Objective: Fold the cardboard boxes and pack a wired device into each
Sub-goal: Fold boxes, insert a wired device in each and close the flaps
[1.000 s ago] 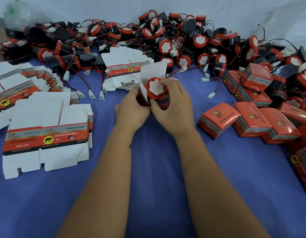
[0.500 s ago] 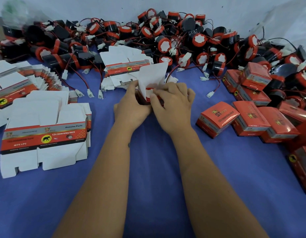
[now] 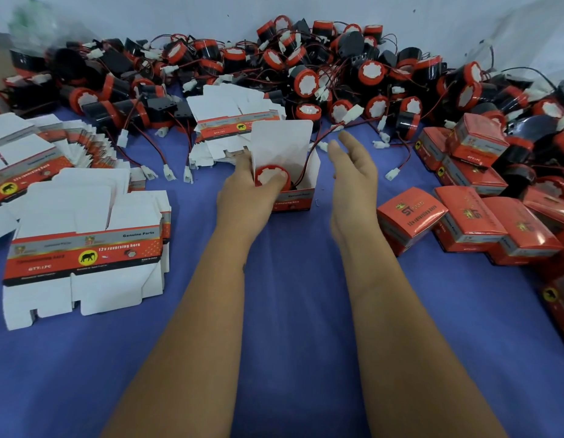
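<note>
An open cardboard box (image 3: 298, 197) stands on the blue cloth at the centre, its white lid flap (image 3: 280, 143) upright. A red-and-black wired device (image 3: 268, 177) sits in its mouth, and its red-black wire (image 3: 315, 147) arcs out over the right wall to a white plug. My left hand (image 3: 242, 194) grips the box's left side with the thumb pressing on the device's red face. To the right of the box, my right hand (image 3: 353, 175) hovers with straight fingers and holds nothing.
A big heap of loose devices (image 3: 306, 71) with tangled wires fills the back. Flat box blanks lie in stacks at the left (image 3: 84, 251), far left (image 3: 30, 156) and behind the box (image 3: 230, 121). Several closed red boxes (image 3: 464, 222) pile up at the right.
The device has gone from held above the box down into it. My right hand has let go and moved off to the right; the wire now trails out of the box.
</note>
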The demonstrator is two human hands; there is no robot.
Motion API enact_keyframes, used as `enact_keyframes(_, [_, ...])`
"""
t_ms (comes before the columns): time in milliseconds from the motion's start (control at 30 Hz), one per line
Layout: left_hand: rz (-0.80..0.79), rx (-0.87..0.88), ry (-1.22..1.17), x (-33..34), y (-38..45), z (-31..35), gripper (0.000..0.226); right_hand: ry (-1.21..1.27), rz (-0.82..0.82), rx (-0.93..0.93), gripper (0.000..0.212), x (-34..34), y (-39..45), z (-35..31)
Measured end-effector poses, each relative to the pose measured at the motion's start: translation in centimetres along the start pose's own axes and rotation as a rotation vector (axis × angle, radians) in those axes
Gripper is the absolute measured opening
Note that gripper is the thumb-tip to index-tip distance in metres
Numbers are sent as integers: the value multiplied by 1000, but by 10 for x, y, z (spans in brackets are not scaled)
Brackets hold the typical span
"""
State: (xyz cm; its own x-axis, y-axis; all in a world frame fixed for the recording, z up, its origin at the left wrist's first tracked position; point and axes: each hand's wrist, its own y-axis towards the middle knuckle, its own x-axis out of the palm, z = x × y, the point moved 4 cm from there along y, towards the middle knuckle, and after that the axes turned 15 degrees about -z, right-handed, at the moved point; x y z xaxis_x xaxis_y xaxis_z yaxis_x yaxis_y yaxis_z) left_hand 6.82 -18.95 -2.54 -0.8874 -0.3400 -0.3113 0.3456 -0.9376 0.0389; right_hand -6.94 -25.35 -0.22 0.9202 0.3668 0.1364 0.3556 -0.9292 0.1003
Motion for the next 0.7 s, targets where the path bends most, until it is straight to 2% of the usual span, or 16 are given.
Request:
enact_keyframes(67, [-6,-16,9,-1,1,-1,44,106,7,3,34,0,1,-4])
enact_keyframes(167, [-7,-19,31,0,2,-1,41,224,-49,-50,51,-2,0,-10])
enact_keyframes(333, [17,-18,66,1,3,2,44,136,-154,-106,63,2,-4,-21])
enact_keyframes(533, [11,-3,57,0,1,2,44,-24,-154,-241,17,11,-10,-20])
enact_keyframes(700, [-17,12,72,1,0,4,54,-332,-49,-237,18,12,-6,-13])
